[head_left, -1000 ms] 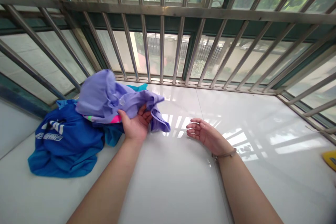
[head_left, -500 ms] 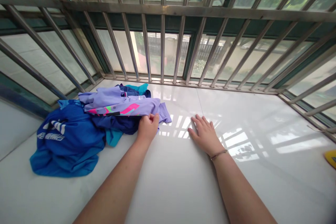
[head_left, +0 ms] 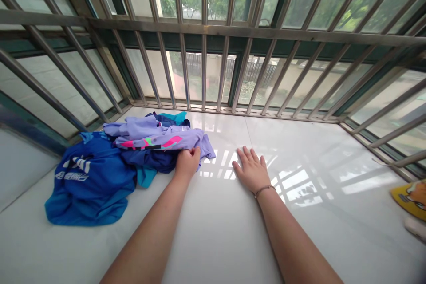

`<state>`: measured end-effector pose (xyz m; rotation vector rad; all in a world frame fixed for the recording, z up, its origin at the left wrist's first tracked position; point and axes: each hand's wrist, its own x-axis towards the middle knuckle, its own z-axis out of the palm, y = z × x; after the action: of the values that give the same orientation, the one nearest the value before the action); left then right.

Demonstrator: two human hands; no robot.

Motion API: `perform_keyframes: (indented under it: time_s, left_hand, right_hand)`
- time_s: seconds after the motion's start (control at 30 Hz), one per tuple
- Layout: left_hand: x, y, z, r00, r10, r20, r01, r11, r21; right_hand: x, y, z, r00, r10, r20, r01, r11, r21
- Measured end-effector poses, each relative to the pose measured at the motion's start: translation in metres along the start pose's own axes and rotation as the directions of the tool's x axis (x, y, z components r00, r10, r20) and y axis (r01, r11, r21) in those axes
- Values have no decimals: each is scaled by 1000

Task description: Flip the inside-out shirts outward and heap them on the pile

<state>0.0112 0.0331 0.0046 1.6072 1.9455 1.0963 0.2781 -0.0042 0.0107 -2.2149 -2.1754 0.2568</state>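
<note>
My left hand (head_left: 187, 162) is closed on the edge of a lilac garment (head_left: 156, 135) with pink and green marks, which lies on top of a pile of clothes. Under it are a dark blue piece (head_left: 151, 159) and a bright blue shirt with white lettering (head_left: 89, 182). My right hand (head_left: 251, 169) lies flat, palm down, fingers spread, on the glossy white ledge (head_left: 299, 213), a short way right of the lilac garment. A thin band circles my right wrist.
Steel window bars (head_left: 203, 35) fence the ledge on the far side and on both sides. A yellow printed object (head_left: 411, 197) lies at the right edge, with a pale object (head_left: 416, 227) just below it.
My left hand has laid the lifted lilac garment down on the pile and turned palm down, still gripping its edge. My right hand went from curled on its side to flat on the ledge.
</note>
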Motion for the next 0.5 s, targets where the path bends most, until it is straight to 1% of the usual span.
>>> perform_keyframes:
  time_s: [0.17, 0.23, 0.33, 0.4, 0.43, 0.5]
  left_hand:
    - [0, -5, 4, 1000, -1, 6, 1, 998, 68]
    - [1, -1, 3, 1000, -12, 11, 11, 997, 81]
    - [-4, 12, -1, 1000, -22, 23, 19, 996, 90]
    - [-19, 19, -5, 1000, -6, 28, 3, 996, 85]
    - [-32, 20, -8, 1000, 10, 27, -12, 996, 90]
    - [-70, 14, -15, 998, 56, 34, -61, 988, 140]
  right_hand:
    - [1, 0, 1, 1000, -1, -13, 2, 999, 44]
    - [2, 0, 1, 1000, -1, -15, 2, 998, 62]
    - [1, -1, -2, 1000, 1, -9, 0, 997, 72]
    - [0, -1, -4, 1000, 0, -2, 0, 998, 66]
    - [0, -2, -5, 1000, 1, 2, -1, 998, 60]
    - [0, -2, -6, 1000, 1, 4, -1, 999, 43]
